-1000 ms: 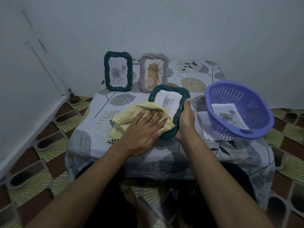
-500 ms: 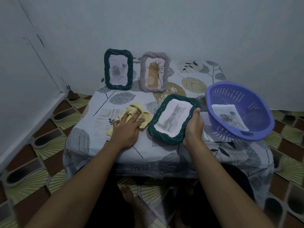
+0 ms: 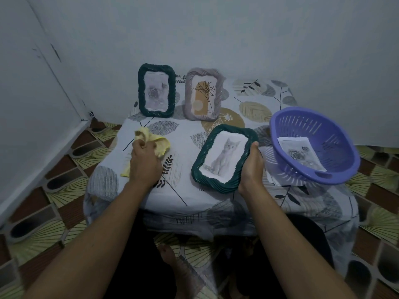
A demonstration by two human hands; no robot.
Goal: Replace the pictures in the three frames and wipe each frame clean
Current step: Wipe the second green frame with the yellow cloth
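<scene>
Tabletop (image 3: 190, 190) comes first: a low surface under a leaf-printed cloth, set against the wall, carrying everything the task concerns. On its right side sits a purple basket (image 3: 336, 169), tilted toward the person, with a printed rose picture (image 3: 302, 155) lying inside and more loose sheets (image 3: 278, 180) tucked under its near edge; whether these are removed prints or fresh ones cannot be told. At the back, a dark green frame (image 3: 156, 90) with a pale flower print and a grey frame (image 3: 204, 94) with a line-drawn plant stand upright side by side against the wall, looking finished, though that is a judgement from their tidy placing only. Nearer the person, a third green frame (image 3: 224, 158) holding a cat picture (image 3: 224, 155) is propped at a slant, its lower edge resting on the cloth; the right hand (image 3: 251, 167) has its grip closed around the frame's right rim, thumb on the front edge. The left hand (image 3: 145, 162), well apart from that frame, has its grip bunched around a yellow cloth (image 3: 159, 143) pressed to the tabletop. Judging by this, the picture swap and wiping look nearly complete, with the cat frame yet to be stood beside the other two.
</scene>
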